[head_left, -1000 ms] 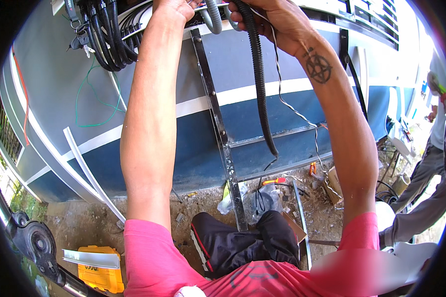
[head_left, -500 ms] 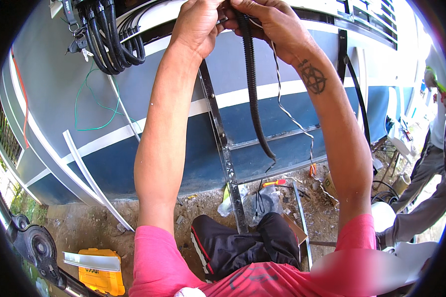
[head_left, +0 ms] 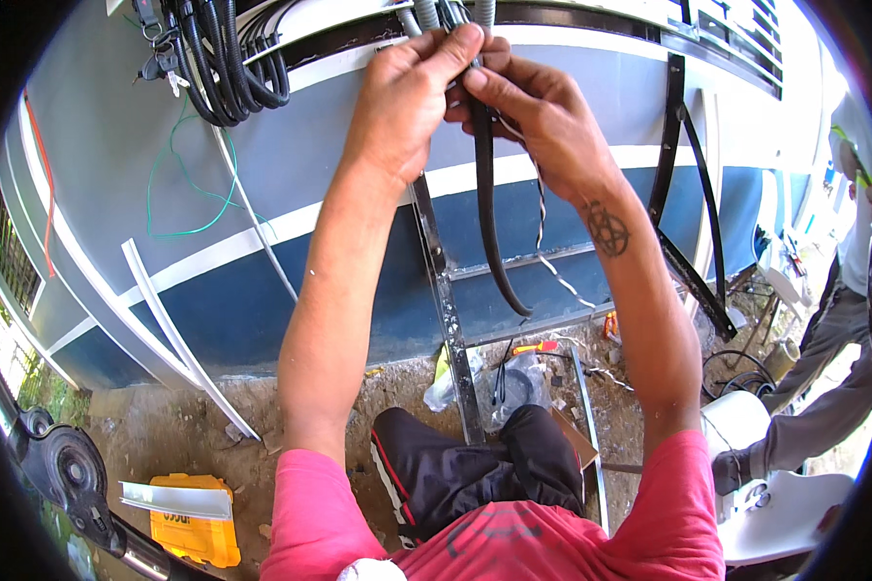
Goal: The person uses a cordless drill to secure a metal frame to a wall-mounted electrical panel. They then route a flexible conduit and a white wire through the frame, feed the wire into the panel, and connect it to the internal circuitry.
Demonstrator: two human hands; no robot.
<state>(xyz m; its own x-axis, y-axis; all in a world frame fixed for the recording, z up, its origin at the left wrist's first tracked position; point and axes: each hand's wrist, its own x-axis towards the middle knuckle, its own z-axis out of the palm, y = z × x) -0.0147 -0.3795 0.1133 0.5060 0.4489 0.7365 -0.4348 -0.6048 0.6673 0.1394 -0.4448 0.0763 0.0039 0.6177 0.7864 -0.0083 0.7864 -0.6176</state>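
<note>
Both hands met at the top centre of the frame, against the wall. The left hand (head_left: 402, 92) was closed with its fingers laid over the top of a black corrugated conduit (head_left: 484, 194), and the right hand (head_left: 543, 116) pinched the same conduit from the other side, thumb and fingers pressed on it just beside the left. A thin twisted wire (head_left: 541, 218) seemed to run out from under the right hand too, though whether the fingers gripped it could not be told. The conduit hung down from the grip through the middle of the frame, curving to a free end near a horizontal rung of the metal ladder frame (head_left: 446, 290).

In the upper left a bundle of black cables (head_left: 228, 68) looped against the grey and blue wall (head_left: 262, 194), with a loose green wire (head_left: 179, 184) below it. White trunking strips (head_left: 179, 329) leaned on the wall at left. On the dirt at lower left lay a yellow case (head_left: 194, 528). Beyond the ladder's foot sat an orange-handled screwdriver (head_left: 536, 347). At the right edge stood another person's legs (head_left: 828, 387), beside a white plastic chair (head_left: 785, 504)
</note>
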